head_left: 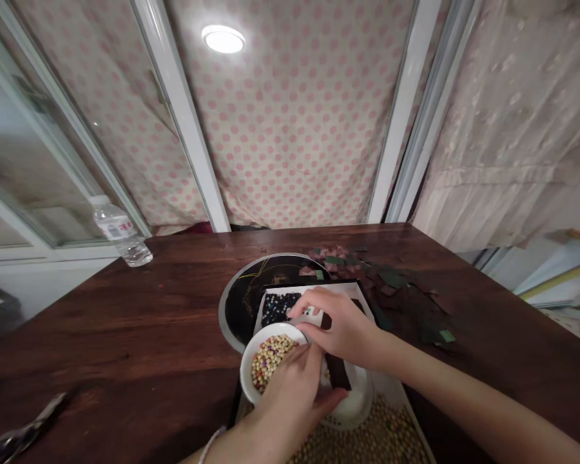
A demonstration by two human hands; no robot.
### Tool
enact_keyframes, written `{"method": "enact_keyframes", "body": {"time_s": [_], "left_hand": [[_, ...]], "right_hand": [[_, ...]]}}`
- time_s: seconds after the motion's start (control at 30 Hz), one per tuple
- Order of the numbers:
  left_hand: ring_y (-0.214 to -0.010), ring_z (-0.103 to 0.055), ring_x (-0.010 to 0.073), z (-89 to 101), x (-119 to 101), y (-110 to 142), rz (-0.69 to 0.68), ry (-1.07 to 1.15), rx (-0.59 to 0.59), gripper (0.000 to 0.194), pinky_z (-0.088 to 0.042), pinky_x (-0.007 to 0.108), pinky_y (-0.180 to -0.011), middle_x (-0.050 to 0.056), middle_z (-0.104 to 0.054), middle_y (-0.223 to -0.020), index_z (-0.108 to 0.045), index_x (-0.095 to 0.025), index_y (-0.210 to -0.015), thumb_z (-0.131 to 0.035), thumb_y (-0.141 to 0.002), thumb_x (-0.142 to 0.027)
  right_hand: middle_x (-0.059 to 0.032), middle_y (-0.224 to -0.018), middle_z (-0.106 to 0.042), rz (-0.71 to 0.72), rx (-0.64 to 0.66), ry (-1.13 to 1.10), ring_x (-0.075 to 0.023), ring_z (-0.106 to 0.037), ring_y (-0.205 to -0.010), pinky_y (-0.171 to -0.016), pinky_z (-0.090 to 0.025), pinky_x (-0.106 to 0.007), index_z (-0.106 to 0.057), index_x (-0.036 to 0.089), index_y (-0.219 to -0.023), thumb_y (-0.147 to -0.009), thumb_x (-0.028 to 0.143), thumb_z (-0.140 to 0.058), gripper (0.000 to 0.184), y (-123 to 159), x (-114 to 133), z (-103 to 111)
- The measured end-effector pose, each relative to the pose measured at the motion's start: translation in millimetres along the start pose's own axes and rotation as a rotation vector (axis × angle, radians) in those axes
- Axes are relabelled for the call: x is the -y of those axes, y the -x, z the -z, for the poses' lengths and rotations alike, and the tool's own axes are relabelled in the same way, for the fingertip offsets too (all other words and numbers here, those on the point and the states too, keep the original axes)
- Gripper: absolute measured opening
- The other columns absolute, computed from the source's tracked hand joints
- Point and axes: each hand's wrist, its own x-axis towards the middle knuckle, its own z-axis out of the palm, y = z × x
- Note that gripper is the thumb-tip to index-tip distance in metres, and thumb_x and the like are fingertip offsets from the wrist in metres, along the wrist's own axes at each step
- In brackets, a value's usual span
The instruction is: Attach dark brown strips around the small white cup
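Left hand [283, 399] is gripping a white bowl [270, 333] of mixed beans [269, 362] at its rim. Right hand [338, 325] is closing just above that rim, pinching a small white-and-green object [310, 312] over a tray [314, 290] of black beans [280, 308]. A water bottle [120, 231] is standing at the far left of the table [101, 316], its red label writing unreadable.
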Motion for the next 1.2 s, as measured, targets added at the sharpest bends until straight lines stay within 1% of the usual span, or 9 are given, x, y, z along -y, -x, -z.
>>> {"method": "enact_keyframes", "body": {"time_s": [0.1, 0.27, 0.37, 0.43, 0.57, 0.63, 0.8, 0.93, 1.2], "left_hand": [[-0.094, -0.058, 0.0354, -0.3, -1, 1, -0.017, -0.015, -0.001, 0.042, -0.049, 0.051, -0.075, 0.021, -0.062, -0.1, -0.052, -0.005, -0.105, -0.066, -0.069, -0.021], [-0.096, -0.059, 0.0336, 0.0, 0, 1, -0.033, 0.054, -0.017, 0.047, -0.049, 0.049, -0.08, 0.019, -0.062, -0.104, -0.05, -0.009, -0.11, -0.067, -0.067, -0.02], [-0.1, -0.058, 0.0324, 0.2, 1, 1, -0.011, 0.118, -0.029, 0.051, -0.048, 0.049, -0.083, 0.017, -0.062, -0.107, -0.046, -0.012, -0.115, -0.067, -0.068, -0.019], [-0.103, -0.057, 0.0316, -0.6, 3, 1, -0.021, 0.143, -0.037, 0.052, -0.047, 0.049, -0.086, 0.016, -0.062, -0.11, -0.044, -0.014, -0.116, -0.066, -0.069, -0.02], [-0.098, -0.059, 0.0302, -2.3, 4, 1, -0.018, 0.138, -0.041, 0.051, -0.048, 0.046, -0.083, 0.016, -0.062, -0.107, -0.045, -0.012, -0.115, -0.066, -0.069, -0.019], [-0.097, -0.059, 0.0309, -2.0, 3, 1, -0.011, 0.116, -0.033, 0.053, -0.048, 0.047, -0.082, 0.016, -0.062, -0.105, -0.045, -0.012, -0.115, -0.067, -0.067, -0.018], [-0.099, -0.058, 0.0325, 0.0, 0, 0, -0.005, 0.093, -0.018, 0.054, -0.048, 0.048, -0.083, 0.016, -0.063, -0.104, -0.046, -0.012, -0.116, -0.066, -0.065, -0.016], [-0.099, -0.059, 0.0322, -0.2, 1, 0, -0.033, 0.097, -0.035, 0.054, -0.047, 0.049, -0.083, 0.015, -0.063, -0.107, -0.046, -0.014, -0.116, -0.067, -0.067, -0.019], [-0.099, -0.059, 0.0315, -0.4, 1, 1, -0.025, 0.104, -0.034, 0.057, -0.048, 0.049, -0.083, 0.015, -0.062, -0.108, -0.045, -0.015, -0.117, -0.071, -0.066, -0.018]], "right_hand": [[-0.0013, -0.091, -0.062, -0.013, -0.016, 0.029, -0.0163, -0.055, -0.091, -0.081, -0.044, -0.031, -0.056, 0.022, -0.092, -0.077, 0.008, -0.055, 0.021, 14, 1, 0], [-0.0009, -0.091, -0.059, -0.108, -0.052, -0.029, -0.0141, -0.055, -0.083, -0.074, -0.045, -0.028, -0.051, 0.023, -0.097, -0.073, 0.004, -0.057, 0.031, 64, -1, 4], [0.001, -0.086, -0.059, -0.143, -0.14, -0.029, -0.0127, -0.055, -0.076, -0.069, -0.045, -0.026, -0.049, 0.023, -0.092, -0.072, 0.003, -0.057, 0.03, 80, -5, 0], [0.0018, -0.082, -0.058, -0.175, -0.137, -0.042, -0.0122, -0.055, -0.074, -0.068, -0.045, -0.025, -0.048, 0.023, -0.088, -0.072, 0.002, -0.057, 0.027, 82, -8, -4], [-0.0007, -0.09, -0.057, -0.251, 0.015, -0.104, -0.014, -0.057, -0.086, -0.077, -0.045, -0.028, -0.05, 0.02, -0.089, -0.069, -0.003, -0.057, 0.032, 78, -11, -12], [-0.001, -0.089, -0.057, -0.273, 0.053, -0.113, -0.0142, -0.056, -0.085, -0.078, -0.045, -0.028, -0.051, 0.019, -0.091, -0.068, -0.004, -0.057, 0.034, 76, -13, -14], [-0.0003, -0.086, -0.055, -0.327, 0.049, -0.102, -0.0137, -0.055, -0.081, -0.074, -0.045, -0.028, -0.049, 0.019, -0.086, -0.074, 0.001, -0.055, 0.023, 78, -15, -14], [0.001, -0.083, -0.054, -0.34, 0.062, -0.046, -0.013, -0.053, -0.077, -0.07, -0.043, -0.027, -0.046, 0.02, -0.085, -0.074, 0.001, -0.052, 0.023, 82, -16, -11], [-0.0005, -0.082, -0.051, -0.267, 0.066, 0.037, -0.0143, -0.051, -0.076, -0.068, -0.042, -0.027, -0.04, 0.021, -0.081, -0.076, 0.001, -0.047, 0.022, 86, -18, -6]]}}
